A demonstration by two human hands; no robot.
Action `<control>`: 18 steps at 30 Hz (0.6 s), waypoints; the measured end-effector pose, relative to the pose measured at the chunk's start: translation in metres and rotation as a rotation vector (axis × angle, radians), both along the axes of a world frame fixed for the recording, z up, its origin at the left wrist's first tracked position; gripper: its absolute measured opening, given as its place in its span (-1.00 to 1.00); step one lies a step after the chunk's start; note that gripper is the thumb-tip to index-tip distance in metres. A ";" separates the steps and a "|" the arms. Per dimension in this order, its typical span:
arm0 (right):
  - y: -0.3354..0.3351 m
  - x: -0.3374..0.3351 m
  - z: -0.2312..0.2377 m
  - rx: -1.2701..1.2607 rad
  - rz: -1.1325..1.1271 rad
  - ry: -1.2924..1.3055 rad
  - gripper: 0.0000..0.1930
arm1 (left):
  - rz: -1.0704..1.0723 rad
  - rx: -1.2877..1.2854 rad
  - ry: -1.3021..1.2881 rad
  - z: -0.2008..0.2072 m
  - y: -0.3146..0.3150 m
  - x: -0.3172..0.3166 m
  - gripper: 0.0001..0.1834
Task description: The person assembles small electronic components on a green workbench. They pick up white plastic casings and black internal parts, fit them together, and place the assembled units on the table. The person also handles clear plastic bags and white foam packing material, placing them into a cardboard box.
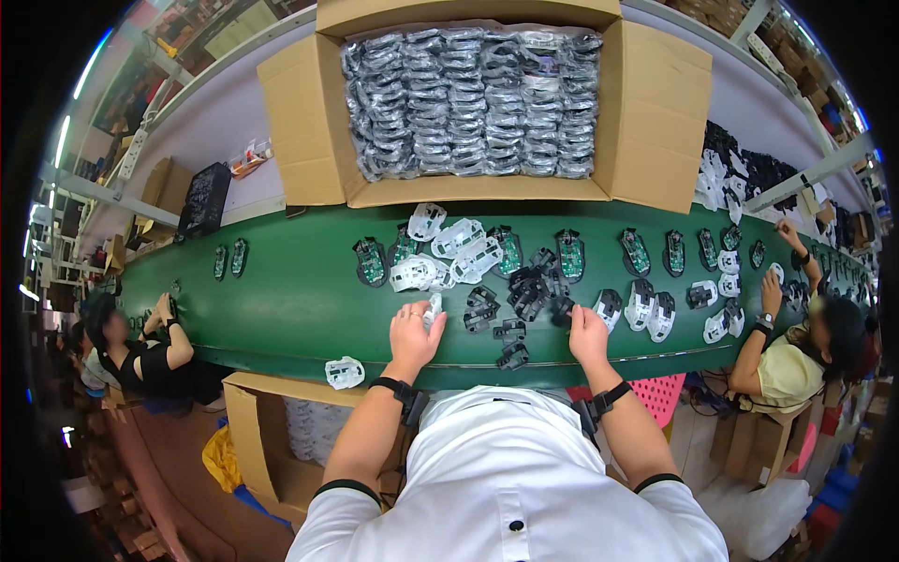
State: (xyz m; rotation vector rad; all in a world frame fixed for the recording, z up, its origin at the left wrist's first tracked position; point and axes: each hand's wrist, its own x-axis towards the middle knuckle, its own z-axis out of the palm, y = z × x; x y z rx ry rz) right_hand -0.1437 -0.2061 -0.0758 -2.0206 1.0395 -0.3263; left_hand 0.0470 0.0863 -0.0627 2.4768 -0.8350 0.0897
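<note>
My left hand (412, 335) is closed round a white plastic mouse part (434, 307), its lower side hidden by the fingers. My right hand (588, 334) pinches a small black plastic part (563, 311) at the edge of a pile of black plastic mouse parts (529, 293). Between my hands lie a few more black pieces (511, 343). Beyond my left hand, white mouse shells (459, 238) are heaped partly over mouse bases with green circuit boards (371, 261). A lone white shell (345, 373) sits at the near edge, left of my left wrist.
Everything rests on a green work surface (272, 300). Behind it stands an open cardboard box (468, 190) of bagged parts (468, 103). Mouse bases (635, 252) and white-and-black shells (640, 304) lie at right. Co-workers sit at left (140, 351) and right (796, 361). Another box (257, 440) stands below.
</note>
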 end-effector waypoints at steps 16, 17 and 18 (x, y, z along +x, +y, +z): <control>0.006 -0.011 0.030 -0.253 0.543 -0.005 -0.36 | -0.073 -0.623 1.057 0.097 -0.031 -0.021 -0.59; 0.013 -0.008 0.045 -0.107 0.502 -0.114 -0.36 | -0.123 -0.700 1.057 0.105 -0.033 -0.028 -0.58; 0.019 0.001 0.072 0.037 0.466 -0.222 -0.36 | -0.153 -0.633 0.967 0.113 -0.035 -0.032 -0.58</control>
